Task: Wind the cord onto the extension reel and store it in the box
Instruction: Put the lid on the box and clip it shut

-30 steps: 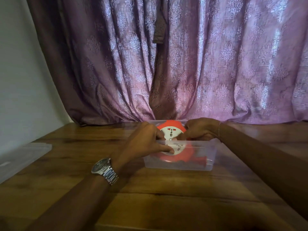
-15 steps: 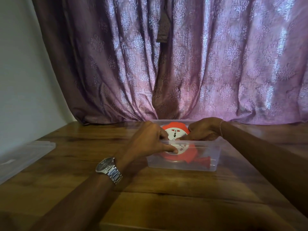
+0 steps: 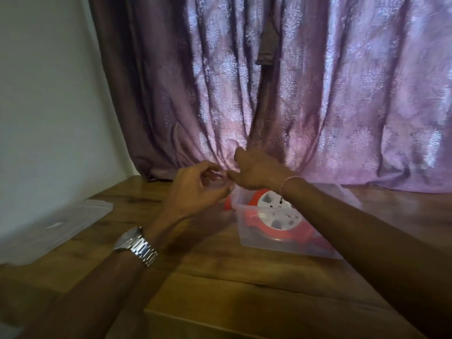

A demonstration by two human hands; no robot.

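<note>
Home room: purple patterned curtain (image 3: 293, 94), wooden table (image 3: 220, 277).

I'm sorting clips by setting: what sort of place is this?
Probably a room in a home. A patterned mauve fabric curtain hangs behind a brown wooden tabletop, beside a plain white wall. A clear plastic storage box holds an orange-and-white extension reel.

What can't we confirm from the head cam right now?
- Red and white round extension reel: in the head view the right forearm crosses it and the clear plastic box wall hazes it, so the cord winding is unreadable.
- Left hand and right hand: motion-blurred, so any grip is unclear.
- Clear plastic lid: cut off by the left edge and blurred.
</note>
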